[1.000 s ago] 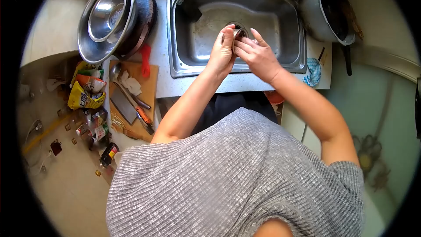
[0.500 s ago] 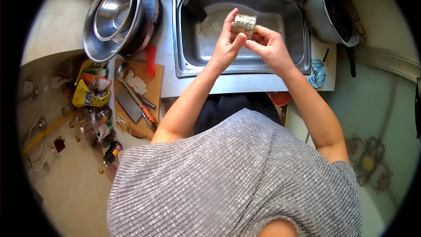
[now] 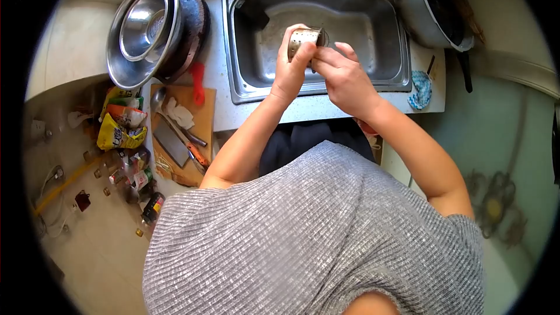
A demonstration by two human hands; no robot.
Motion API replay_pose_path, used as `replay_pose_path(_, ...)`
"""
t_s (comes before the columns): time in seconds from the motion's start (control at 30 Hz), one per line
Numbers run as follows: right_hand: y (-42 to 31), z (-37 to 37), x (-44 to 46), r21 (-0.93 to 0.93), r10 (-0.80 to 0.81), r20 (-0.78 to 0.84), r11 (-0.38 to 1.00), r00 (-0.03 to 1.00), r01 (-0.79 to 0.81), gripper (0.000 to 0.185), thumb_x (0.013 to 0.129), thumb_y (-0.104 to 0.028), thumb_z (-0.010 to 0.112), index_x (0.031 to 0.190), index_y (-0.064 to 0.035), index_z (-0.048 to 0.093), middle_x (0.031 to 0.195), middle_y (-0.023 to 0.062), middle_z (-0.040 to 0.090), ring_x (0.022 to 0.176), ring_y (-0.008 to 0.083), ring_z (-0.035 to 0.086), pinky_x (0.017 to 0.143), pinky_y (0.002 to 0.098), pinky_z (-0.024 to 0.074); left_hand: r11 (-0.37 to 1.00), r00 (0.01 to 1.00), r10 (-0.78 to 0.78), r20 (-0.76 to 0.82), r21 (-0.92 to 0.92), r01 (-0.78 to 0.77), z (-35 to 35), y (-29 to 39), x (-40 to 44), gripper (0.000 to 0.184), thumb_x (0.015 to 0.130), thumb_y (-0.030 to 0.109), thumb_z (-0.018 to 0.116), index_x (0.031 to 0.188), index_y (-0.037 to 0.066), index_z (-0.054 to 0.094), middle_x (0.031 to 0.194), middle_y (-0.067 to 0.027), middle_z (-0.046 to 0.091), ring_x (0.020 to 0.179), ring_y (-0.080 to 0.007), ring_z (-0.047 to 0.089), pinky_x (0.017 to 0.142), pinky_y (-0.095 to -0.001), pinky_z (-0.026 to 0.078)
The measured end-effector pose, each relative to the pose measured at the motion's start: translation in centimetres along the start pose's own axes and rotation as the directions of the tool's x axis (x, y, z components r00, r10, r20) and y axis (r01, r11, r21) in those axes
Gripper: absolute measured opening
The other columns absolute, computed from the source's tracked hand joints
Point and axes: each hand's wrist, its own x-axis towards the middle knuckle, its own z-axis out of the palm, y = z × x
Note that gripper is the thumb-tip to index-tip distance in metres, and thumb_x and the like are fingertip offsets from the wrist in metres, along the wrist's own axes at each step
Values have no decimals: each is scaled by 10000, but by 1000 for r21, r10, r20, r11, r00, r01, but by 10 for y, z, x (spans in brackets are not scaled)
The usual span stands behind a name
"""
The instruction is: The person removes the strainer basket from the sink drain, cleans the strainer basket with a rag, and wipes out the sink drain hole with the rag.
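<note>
A small perforated metal strainer basket [image 3: 304,36] is held over the sink, tilted on its side with its opening toward the right. My left hand [image 3: 290,61] wraps round its wall, thumb in front and fingers behind. At the open rim, my right hand [image 3: 344,76] has thumb and forefinger pinched together, with another finger lifted clear. Whatever those fingertips grip inside the rim is hidden from me. Below both hands lies the stainless steel sink [image 3: 361,29], with a dark piece [image 3: 252,13] at its back left corner.
Nested metal bowls [image 3: 146,23] lean left of the sink, by a red glove-like item [image 3: 198,84]. A cutting board [image 3: 201,96] carries a cleaver [image 3: 170,142], a ladle [image 3: 158,98] and crumpled tissue [image 3: 179,114]. To the right are a pot [image 3: 417,14] and a blue-white cloth [image 3: 421,90].
The strainer basket has moved slightly left and down and turned so its opening faces right. My right hand has rotated, its fingers now at the rim.
</note>
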Motion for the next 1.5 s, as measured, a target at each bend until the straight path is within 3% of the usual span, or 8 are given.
replay_pose_path(0.07, 15, 3, 2, -351, -174, 46, 919, 984, 179, 306, 781, -20, 569, 1064, -82, 671, 1208, 47, 636, 1178, 174, 555, 1082, 386, 300, 973, 970, -229, -84, -27, 227, 1, -8, -1, 504, 911, 549, 560, 1156, 109, 519, 980, 0, 548, 806, -67, 491, 664, -220, 423)
replay_pose_path(0.2, 38, -1, 7, -162, -110, 95, 979, 989, 124, 259, 772, -31, 606, 1022, -50, 672, 1116, 71, 652, 1100, 225, 572, 1003, 361, 381, 812, 827, -553, -104, 157, 563, 4, -4, 6, 692, 881, 790, 342, 1064, 171, 591, 819, 31, 532, 715, -65, 431, 617, -238, 307)
replay_pose_path(0.3, 42, -12, 9, 165, 49, -89, 986, 995, -33, 247, 755, -28, 645, 998, -44, 682, 1063, 99, 665, 1055, 270, 575, 965, 385, 405, 878, 901, -390, 187, 371, 303, -13, 5, 13, 761, 866, 813, 316, 1167, 157, 556, 852, 46, 492, 742, -65, 410, 653, -231, 315)
replay_pose_path(0.43, 26, -23, 8, 429, 368, -46, 847, 929, -314, 234, 770, 3, 646, 993, -32, 709, 1032, 122, 668, 933, 281, 598, 861, 365, 470, 876, 963, -87, 255, 480, -48, -2, 15, 10, 887, 770, 329, 801, 1469, 65, 322, 1163, -94, 528, 838, -118, 504, 727, -278, 479)
replay_pose_path(0.77, -1, -20, 2, 866, 384, 457, 16, 802, -501, 341, 807, 61, 450, 1110, 48, 606, 1075, 21, 569, 889, 99, 548, 794, 240, 458, 804, 917, 359, 177, 441, -400, -2, 1, 6, 803, 659, 507, 853, 1228, 72, 489, 872, -40, 619, 786, -149, 602, 718, -295, 505)
replay_pose_path(1.03, -10, -18, -4, 79, 44, 10, 996, 999, -45, 334, 783, 10, 537, 1082, -66, 664, 1218, 83, 606, 1206, 227, 541, 1192, 420, 143, 947, 971, 231, 54, 217, -237, 17, 16, -6, 543, 819, 393, 746, 1172, 58, 504, 921, -14, 602, 813, -105, 558, 717, -254, 478)
replay_pose_path(1.23, 13, -12, 1, -639, -317, 144, 693, 937, 333, 309, 805, -137, 572, 1090, -86, 680, 1218, 38, 587, 1269, 172, 489, 1206, 383, 157, 964, 968, -252, 6, -84, 252, 12, 0, -6, 436, 910, 486, 544, 1072, 82, 567, 841, 7, 572, 699, -80, 503, 604, -229, 405)
replay_pose_path(1.5, 44, -42, 19, -413, -237, 17, 883, 971, 223, 332, 817, -109, 586, 1133, -96, 684, 1225, 53, 619, 1229, 190, 543, 1164, 419, 280, 431, 765, -518, 384, -655, 621, -12, -6, 1, 706, 881, 772, 333, 1026, 142, 617, 730, -43, 489, 507, -88, 332, 477, -225, 281)
